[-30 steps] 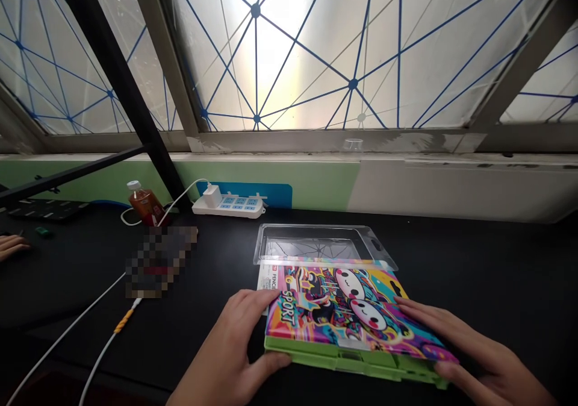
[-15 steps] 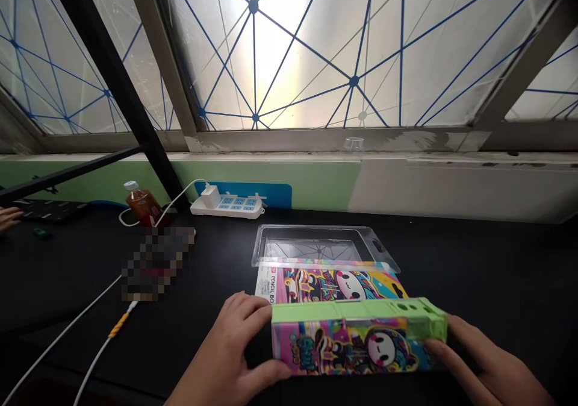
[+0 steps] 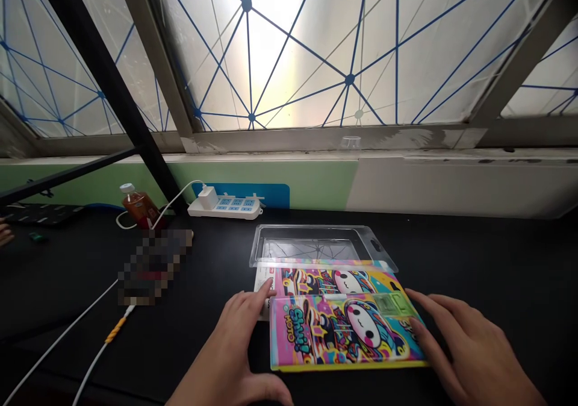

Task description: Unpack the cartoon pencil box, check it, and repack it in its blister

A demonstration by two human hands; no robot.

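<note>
A pencil box (image 3: pixel 343 334) with a colourful cartoon lid, a green part at its upper right and a yellow lower edge lies face up on the black table. My left hand (image 3: pixel 239 346) is open at its left end, thumb and index finger spread apart. At the right end is my right hand (image 3: pixel 469 340), fingers loosely apart, the thumb and index tips at the box's edge and corner. Behind the box, partly covered by it, lies a printed packaging card (image 3: pixel 311 281) with matching artwork. A clear plastic tray (image 3: pixel 379 250) overlaps the card's far edge.
A white power strip (image 3: pixel 226 207) with a plugged-in charger stands by the wall. Left of it are a bottle of brown drink (image 3: pixel 139 204) and a pixelated object (image 3: pixel 153 267) with a white cable (image 3: pixel 99 355). Another person's hand (image 3: pixel 5 232) shows at the far left edge.
The pencil box has gone from standing on its long side, gripped at both ends, to lying flat with its lid up. Both hands have loosened from it.
</note>
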